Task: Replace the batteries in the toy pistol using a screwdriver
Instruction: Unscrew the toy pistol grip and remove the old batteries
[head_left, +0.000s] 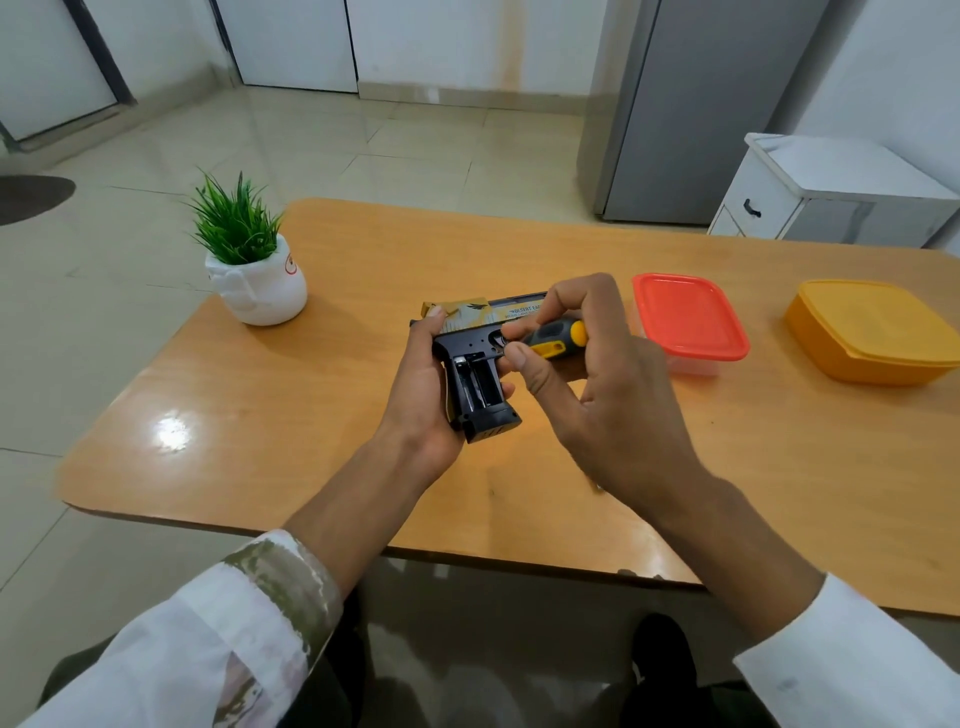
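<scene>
Two hands meet over the near half of the table (311, 415). The left hand (421, 400) wraps the toy pistol (475, 358) from behind, thumb up on the slide and fingers curled round the grip. It keeps the battery bay (475, 382) facing up with its cover off; whether cells sit inside I cannot tell. The right hand (602, 405) pinches the screwdriver (558, 335), black and yellow in the handle, between thumb and bent fingers (569, 293), with the tip hidden near the trigger.

The pistol looks like a light, stiff, hollow plastic shell, probably smooth and a little slippery. I judge the grip and frame the safe hold, clear of the thin metal contacts in the bay.

Counted: one pistol, one screwdriver. Farther off on the table stand two plastic boxes, a red-lidded box (688, 317) just past the right hand and a yellow box (872, 330) well apart to its right. One potted plant (254, 270) stands to the left. Beyond are one grey fridge (701, 104) and one white cabinet (831, 187).
</scene>
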